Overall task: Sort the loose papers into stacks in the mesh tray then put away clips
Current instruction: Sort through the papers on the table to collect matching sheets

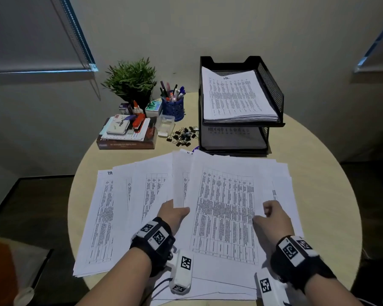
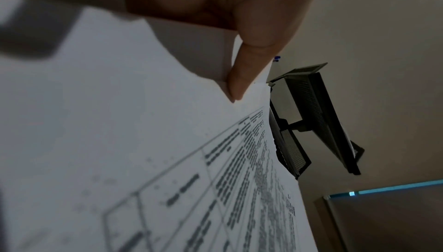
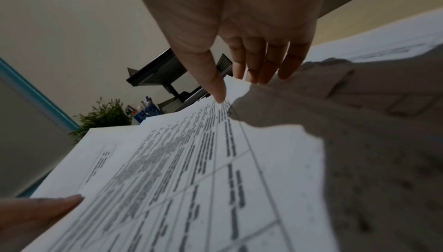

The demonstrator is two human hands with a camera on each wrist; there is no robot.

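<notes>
Loose printed papers (image 1: 142, 195) lie fanned over the near half of the round table (image 1: 318, 173). My left hand (image 1: 177, 212) pinches the left edge of the top printed sheet (image 1: 226, 206), with the thumb (image 2: 242, 78) on top and the fingers hidden beneath. My right hand (image 1: 263, 214) rests its thumb and loosely bent fingertips (image 3: 261, 74) on the sheet's right side and grips nothing. The black two-tier mesh tray (image 1: 272, 89) stands at the back right. It holds a stack of papers (image 1: 237, 96) in its top tier and more below. Black binder clips (image 1: 184, 135) lie in a heap left of the tray.
A clear plastic box (image 1: 165, 124) stands beside the clips. Behind it are a blue pen cup (image 1: 173, 107) and a potted plant (image 1: 131, 80). A pile of books and office items (image 1: 126, 133) sits at the back left. The table edge curves close to my wrists.
</notes>
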